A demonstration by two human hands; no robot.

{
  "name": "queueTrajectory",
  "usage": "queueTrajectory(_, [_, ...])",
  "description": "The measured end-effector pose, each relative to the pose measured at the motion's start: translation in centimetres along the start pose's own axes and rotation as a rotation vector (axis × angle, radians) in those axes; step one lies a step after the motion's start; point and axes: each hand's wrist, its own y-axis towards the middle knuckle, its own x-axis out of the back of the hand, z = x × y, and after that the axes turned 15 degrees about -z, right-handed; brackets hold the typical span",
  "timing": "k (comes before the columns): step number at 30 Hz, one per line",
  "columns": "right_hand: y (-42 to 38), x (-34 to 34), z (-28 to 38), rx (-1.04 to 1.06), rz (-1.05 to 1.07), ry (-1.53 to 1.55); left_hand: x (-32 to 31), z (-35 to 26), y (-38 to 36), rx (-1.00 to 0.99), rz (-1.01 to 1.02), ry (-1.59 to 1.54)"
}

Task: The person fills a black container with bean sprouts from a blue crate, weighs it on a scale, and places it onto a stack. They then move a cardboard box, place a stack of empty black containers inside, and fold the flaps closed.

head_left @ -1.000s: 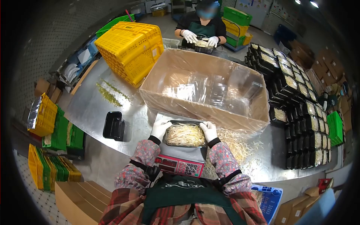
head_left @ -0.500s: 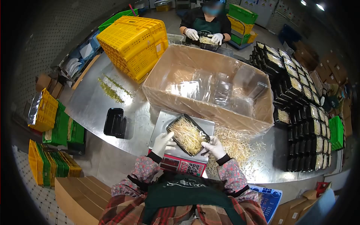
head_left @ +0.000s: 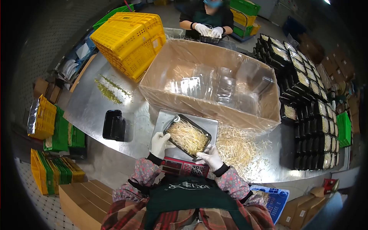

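Observation:
A black plastic tray of bean sprouts (head_left: pixel 187 137) sits tilted over the silver plate of a scale (head_left: pixel 160 123). My left hand (head_left: pixel 159 145), in a white glove, grips the tray's left edge with its thumb on the rim. At the lower right corner my right hand (head_left: pixel 211 158), also gloved, pinches the rim. Below the tray, the red front of the scale shows its display and keypad (head_left: pixel 197 170). A heap of loose bean sprouts (head_left: pixel 235 147) lies on the table just right of the scale.
A bare black tray (head_left: pixel 114 125) lies to the left. Ahead stands a large lined carton (head_left: pixel 184 100) holding clear plastic lids, with yellow crates (head_left: pixel 126 42) beside it. Stacks of filled trays (head_left: pixel 312 126) rise at the right. Across the table, a person (head_left: pixel 209 17) handles another tray.
My right hand has shifted left and down along the tray's lower right corner. The person opposite has brought both hands closer together over their tray. My view has shifted slightly.

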Motion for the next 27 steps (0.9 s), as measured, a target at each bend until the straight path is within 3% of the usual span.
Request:
queueTrajectory(10, [2.3, -0.2, -0.7, 0.243, -0.023, -0.020, 0.1, 1.2, -1.8, -0.014, -0.112, -0.063])
queueTrajectory(14, [1.4, -0.8, 1.3, 0.170, -0.024, -0.051, 0.0, 0.6, -2.8, 0.040, -0.120, -0.097])
queueTrajectory(16, [2.7, 0.6, 2.0, 0.345, -0.025, -0.229, 0.5, 0.4, -3.4, 0.070, -0.115, -0.089])
queueTrajectory(18, [4.0, 1.0, 3.8, 0.792, -0.190, -0.523, 0.9, 0.7, -4.3, 0.290, 0.038, -0.067])
queueTrajectory(20, [2.7, -2.7, 6.9, 0.927, -0.269, -0.606, -0.3, 1.3, -5.2, 0.422, 0.182, 0.100])
queueTrajectory(21, [3.1, -4.9, 7.6, 1.237, -0.235, -0.695, -1.3, 1.3, -5.7, 0.449, 0.240, 0.105])
queueTrajectory(22, [3.2, -6.4, 8.7, 1.335, -0.141, -0.916, -2.3, 1.1, -6.2, 0.474, 0.299, 0.110])
queueTrajectory(26, [7.6, -11.1, 4.0, 1.389, -0.092, -1.472, -3.9, 4.1, -5.0, 0.412, 0.315, -0.028])
queueTrajectory(27, [7.5, -11.5, 4.2, 1.388, -0.094, -1.472, -3.9, 4.3, -5.0, 0.431, 0.281, -0.114])
